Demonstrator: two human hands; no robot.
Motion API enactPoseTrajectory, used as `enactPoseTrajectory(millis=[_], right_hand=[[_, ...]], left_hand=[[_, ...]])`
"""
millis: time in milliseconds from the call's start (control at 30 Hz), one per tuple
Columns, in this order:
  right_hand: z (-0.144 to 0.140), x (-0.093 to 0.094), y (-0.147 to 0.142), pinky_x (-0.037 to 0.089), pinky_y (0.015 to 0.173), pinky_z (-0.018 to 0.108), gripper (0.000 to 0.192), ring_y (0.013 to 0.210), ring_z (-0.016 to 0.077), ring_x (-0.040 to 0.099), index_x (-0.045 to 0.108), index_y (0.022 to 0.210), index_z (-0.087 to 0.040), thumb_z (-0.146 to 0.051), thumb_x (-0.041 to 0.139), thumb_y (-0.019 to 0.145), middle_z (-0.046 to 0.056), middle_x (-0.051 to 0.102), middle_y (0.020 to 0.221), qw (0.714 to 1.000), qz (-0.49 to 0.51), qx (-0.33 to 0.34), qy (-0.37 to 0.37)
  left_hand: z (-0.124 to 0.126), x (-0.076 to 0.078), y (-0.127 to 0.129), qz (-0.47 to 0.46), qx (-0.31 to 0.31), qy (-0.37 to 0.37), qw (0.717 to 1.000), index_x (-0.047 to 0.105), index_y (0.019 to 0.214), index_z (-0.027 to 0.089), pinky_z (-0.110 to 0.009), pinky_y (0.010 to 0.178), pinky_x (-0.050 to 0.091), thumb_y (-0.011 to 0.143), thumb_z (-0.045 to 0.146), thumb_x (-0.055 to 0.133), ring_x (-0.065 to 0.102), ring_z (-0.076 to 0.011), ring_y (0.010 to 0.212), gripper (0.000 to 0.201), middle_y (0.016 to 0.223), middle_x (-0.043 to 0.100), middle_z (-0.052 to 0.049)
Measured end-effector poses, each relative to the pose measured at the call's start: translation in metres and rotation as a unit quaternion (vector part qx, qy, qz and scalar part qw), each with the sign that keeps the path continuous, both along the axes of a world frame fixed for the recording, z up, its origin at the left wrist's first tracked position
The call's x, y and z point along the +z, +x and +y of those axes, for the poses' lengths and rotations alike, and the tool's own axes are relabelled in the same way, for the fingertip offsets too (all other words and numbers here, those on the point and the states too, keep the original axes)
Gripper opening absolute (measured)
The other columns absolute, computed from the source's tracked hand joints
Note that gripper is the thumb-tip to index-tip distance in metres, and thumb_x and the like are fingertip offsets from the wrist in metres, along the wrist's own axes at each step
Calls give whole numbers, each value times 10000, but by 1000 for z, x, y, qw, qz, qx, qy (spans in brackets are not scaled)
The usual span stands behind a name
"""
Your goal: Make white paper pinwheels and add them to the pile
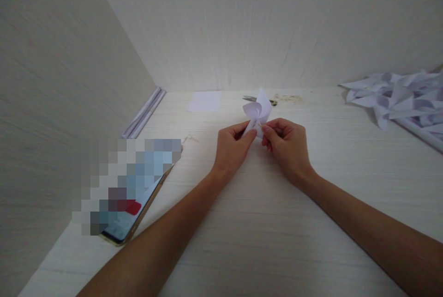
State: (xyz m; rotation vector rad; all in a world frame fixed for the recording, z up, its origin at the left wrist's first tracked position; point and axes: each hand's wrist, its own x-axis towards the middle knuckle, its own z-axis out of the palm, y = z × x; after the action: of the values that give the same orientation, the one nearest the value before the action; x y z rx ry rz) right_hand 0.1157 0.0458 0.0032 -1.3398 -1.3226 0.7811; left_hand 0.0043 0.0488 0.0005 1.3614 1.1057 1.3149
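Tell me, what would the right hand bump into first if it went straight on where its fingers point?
The folded white paper at the fingertips of the right hand; past that, probably the left hand, though depth is hard to judge.

The left hand [232, 148] pinches, its thumb [250, 136] pointing toward the right hand [288, 148], which pinches just beside it with lower fingers [266, 142] curled in, the left forearm [166, 223] and right forearm [370, 225] spreading apart behind.

There are two hands [232, 147] [289, 149], one phone [119, 227] and one flat sheet [205, 101].
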Motion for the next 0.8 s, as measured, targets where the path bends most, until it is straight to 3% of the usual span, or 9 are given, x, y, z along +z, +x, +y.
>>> enactPoseTrajectory(millis=[167, 400, 533, 800], right_hand=[[2, -3, 3, 328, 389, 208, 126, 384, 72, 434, 542, 632, -149, -231, 526, 727, -27, 521, 469, 999, 6, 29, 15], [1, -6, 7, 372, 420, 204, 101, 427, 77, 479, 511, 648, -168, -195, 493, 744, -27, 544, 510, 996, 4, 80, 46], [-3, -2, 6, 394, 440, 218, 131, 442, 87, 484, 486, 612, -171, -142, 466, 738, -27, 527, 500, 996, -14, 61, 57], [-6, 2, 6, 426, 464, 238, 118, 478, 113, 524, 501, 626, -181, -143, 486, 737, -15, 567, 522, 995, 0, 49, 83]], left_hand=[[-4, 2, 1, 96, 36, 107, 989, 662, 924, 139, -298, 782, 471, 708, 176, 532, 609, -161, 851, 255, 944, 678, -82], [-8, 0, -1, 211, 78, 254, 941, 644, 960, 148, -320, 869, 444, 725, 162, 521, 581, -164, 961, 265, 1048, 642, -110], [-8, -4, -2, 252, 82, 332, 905, 630, 981, 155, -328, 845, 447, 728, 156, 529, 576, -169, 960, 272, 1064, 634, -116], [-10, -4, -3, 276, 104, 383, 875, 612, 986, 181, -314, 845, 435, 750, 134, 501, 569, -147, 964, 265, 1069, 626, -99]])
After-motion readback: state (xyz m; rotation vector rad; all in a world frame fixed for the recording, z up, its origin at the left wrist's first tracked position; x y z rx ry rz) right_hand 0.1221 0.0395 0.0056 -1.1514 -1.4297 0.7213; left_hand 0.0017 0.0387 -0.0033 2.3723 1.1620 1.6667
